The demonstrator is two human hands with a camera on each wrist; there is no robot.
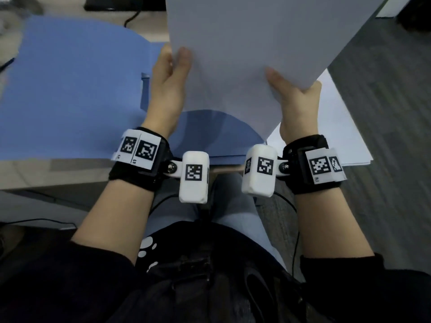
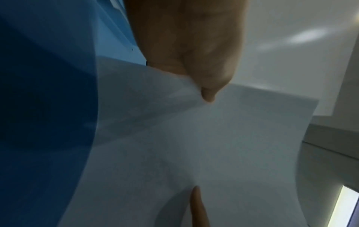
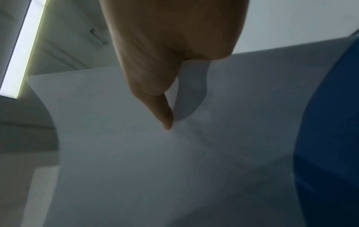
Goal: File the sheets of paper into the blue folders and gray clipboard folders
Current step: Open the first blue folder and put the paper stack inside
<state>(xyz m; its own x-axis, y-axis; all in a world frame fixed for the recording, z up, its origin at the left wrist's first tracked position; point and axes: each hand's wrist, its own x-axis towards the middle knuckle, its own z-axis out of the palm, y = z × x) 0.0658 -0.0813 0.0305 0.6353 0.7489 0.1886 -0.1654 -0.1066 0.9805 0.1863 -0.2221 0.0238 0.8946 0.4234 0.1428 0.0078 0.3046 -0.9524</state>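
A white sheet of paper (image 1: 245, 43) is held up in the air above an open blue folder (image 1: 70, 89) that lies on the desk. My left hand (image 1: 172, 66) pinches the sheet's left edge, thumb on the near face. My right hand (image 1: 296, 94) pinches its lower right corner, thumb on top. In the left wrist view the thumb (image 2: 207, 92) presses the sheet (image 2: 213, 145), with the blue folder (image 2: 38, 92) at the left. The right wrist view shows my thumb (image 3: 165, 115) on the sheet (image 3: 174, 169) and the blue folder (image 3: 330, 122) at the right. No gray clipboard folder is in view.
A stack of white sheets (image 1: 338, 127) lies at the desk's right front corner, partly under the raised sheet. A black cable (image 1: 131, 17) and a dark device run along the desk's back. Grey carpet (image 1: 384, 89) lies to the right, and my lap is below the desk's edge.
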